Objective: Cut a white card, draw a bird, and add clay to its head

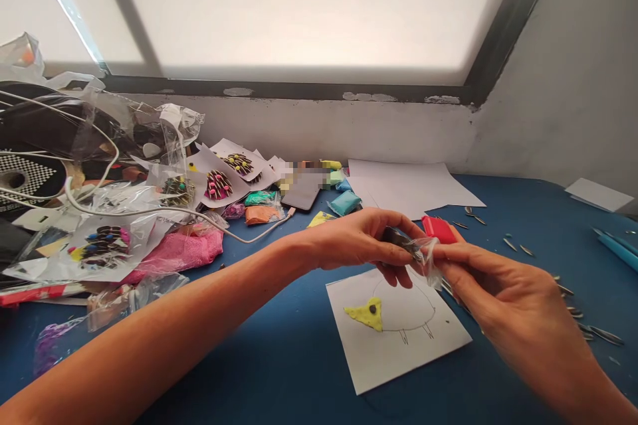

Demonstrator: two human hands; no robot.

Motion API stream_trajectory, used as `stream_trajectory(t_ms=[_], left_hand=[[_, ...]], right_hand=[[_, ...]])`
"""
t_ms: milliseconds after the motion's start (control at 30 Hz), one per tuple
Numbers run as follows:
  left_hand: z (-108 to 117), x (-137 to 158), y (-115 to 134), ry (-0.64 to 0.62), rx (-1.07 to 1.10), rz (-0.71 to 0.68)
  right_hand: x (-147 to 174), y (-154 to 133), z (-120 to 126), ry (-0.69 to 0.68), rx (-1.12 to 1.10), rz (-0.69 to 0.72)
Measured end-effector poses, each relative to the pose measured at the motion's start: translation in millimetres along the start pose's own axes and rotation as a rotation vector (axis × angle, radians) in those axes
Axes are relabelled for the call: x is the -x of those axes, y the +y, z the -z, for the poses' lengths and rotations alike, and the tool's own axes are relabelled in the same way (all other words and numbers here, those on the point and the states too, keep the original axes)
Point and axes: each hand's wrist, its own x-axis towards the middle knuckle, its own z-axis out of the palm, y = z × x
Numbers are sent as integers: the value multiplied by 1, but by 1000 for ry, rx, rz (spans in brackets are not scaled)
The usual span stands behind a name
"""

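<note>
Above the drawing sheet, my left hand is closed around a small clear plastic packet with dark clay-like material inside. My right hand pinches the packet's loose clear end. Below them lies a white sheet bearing a pencil outline of a round-bodied animal with short legs. Yellow clay fills its pointed head, with a dark dot for an eye. Just behind my right fingertips is a red packet.
Striped seeds lie scattered at the right. Blank paper, a phone and colored clay packets sit at the back. Finished seed-and-clay pictures, plastic bags and a white cable crowd the left. A blue tool rests far right.
</note>
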Motion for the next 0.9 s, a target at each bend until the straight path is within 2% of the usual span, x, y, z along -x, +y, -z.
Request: stream_trajectory(t_ms=[100,267,433,700,900], left_hand=[[-2,0,2,18,-8,36],[-1,-3,-2,95,-43,74],[-3,-9,-10,145,8,40],[-10,-10,-11,210,-27,45],[-11,-11,-14,209,1,31]], right_hand=[[-1,0,1,-15,14,46],[-1,2,0,-50,51,-7],[1,7,-2,-89,47,-31],[1,6,-4,-28,114,137],[-3,9,-1,-21,157,122]])
